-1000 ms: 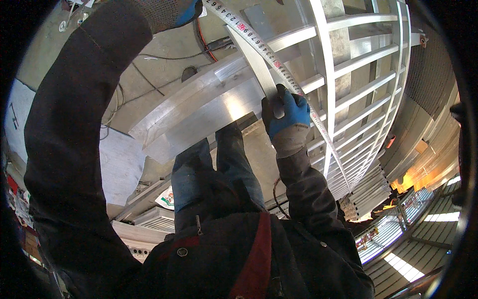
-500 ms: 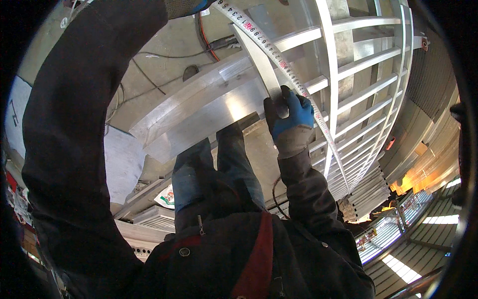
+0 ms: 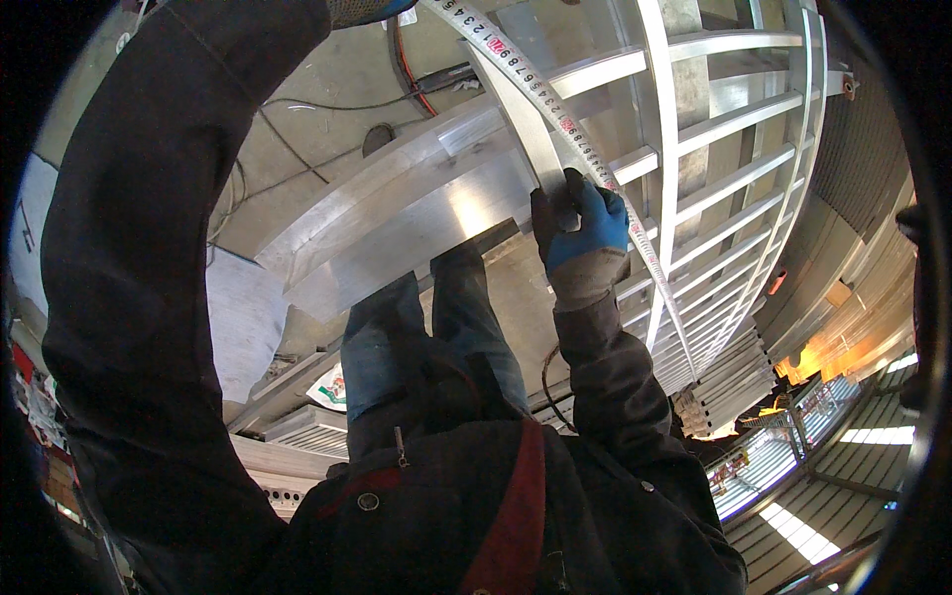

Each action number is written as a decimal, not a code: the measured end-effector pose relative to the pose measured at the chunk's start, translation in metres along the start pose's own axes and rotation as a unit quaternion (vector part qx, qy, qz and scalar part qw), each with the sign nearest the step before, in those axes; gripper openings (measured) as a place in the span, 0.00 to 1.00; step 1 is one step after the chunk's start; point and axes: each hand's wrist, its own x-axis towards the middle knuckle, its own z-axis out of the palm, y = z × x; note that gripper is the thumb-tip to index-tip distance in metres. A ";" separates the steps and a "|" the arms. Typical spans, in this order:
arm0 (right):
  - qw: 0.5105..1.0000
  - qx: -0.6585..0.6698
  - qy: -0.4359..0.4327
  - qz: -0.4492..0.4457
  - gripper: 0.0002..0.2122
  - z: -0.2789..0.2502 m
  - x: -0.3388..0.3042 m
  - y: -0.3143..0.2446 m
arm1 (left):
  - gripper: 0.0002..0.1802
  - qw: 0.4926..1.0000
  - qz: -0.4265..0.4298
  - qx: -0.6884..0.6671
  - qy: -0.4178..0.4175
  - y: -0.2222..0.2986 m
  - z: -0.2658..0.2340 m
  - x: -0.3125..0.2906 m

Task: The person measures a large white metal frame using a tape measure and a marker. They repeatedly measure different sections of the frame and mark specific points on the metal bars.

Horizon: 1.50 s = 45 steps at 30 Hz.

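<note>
The end of a flat metal bar [image 3: 526, 129] is grasped by the curled fingers of the gloved right hand [image 3: 585, 238]. Just beside these fingers, a tape measure [image 3: 543, 97] is stretched past a metal grid [image 3: 666, 129] to their right. The left hand [image 3: 369, 10] is mostly cut off; its fingers' state cannot be told.

one left arm [image 3: 139, 258], dark-sleeved, bowed wide, its gloved left hand [image 3: 369, 12] partly in view at top; one right arm [image 3: 615, 367], bent, its gloved right hand [image 3: 587, 223] curling its fingers.
</note>
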 end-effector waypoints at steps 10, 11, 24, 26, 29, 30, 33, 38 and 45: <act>1.000 0.023 0.001 0.005 0.19 0.001 -0.001 0.001 | 0.06 1.000 0.002 -0.013 -0.024 -0.002 -0.004 0.002; 1.000 0.018 0.008 -0.011 0.19 0.002 0.000 0.002 | 0.06 1.000 -0.001 -0.006 -0.017 -0.001 -0.003 0.000; 1.000 -0.016 -0.016 0.016 0.20 -0.001 -0.001 -0.004 | 0.05 0.997 0.011 -0.010 0.072 -0.006 0.015 -0.001; 1.000 -0.004 -0.010 0.019 0.20 -0.001 -0.003 -0.005 | 0.05 0.996 0.018 -0.028 0.085 -0.007 0.017 -0.001; 1.000 -0.005 0.000 0.027 0.21 -0.002 -0.007 -0.006 | 0.06 0.997 0.013 -0.011 0.070 -0.007 0.017 0.001; 1.000 0.003 0.002 0.025 0.21 -0.003 -0.009 -0.006 | 0.06 0.998 0.009 0.002 0.060 -0.007 0.017 0.003; 1.000 0.018 0.010 0.014 0.23 -0.006 -0.014 -0.005 | 0.06 1.000 0.007 -0.014 0.022 -0.006 0.014 0.006; 0.999 -0.020 0.032 -0.028 0.25 -0.011 -0.020 -0.007 | 0.06 0.999 0.006 -0.008 0.048 -0.004 0.011 0.002; 1.000 0.021 0.015 -0.015 0.25 -0.017 -0.032 -0.011 | 0.07 1.000 0.006 0.012 0.025 -0.004 0.008 0.005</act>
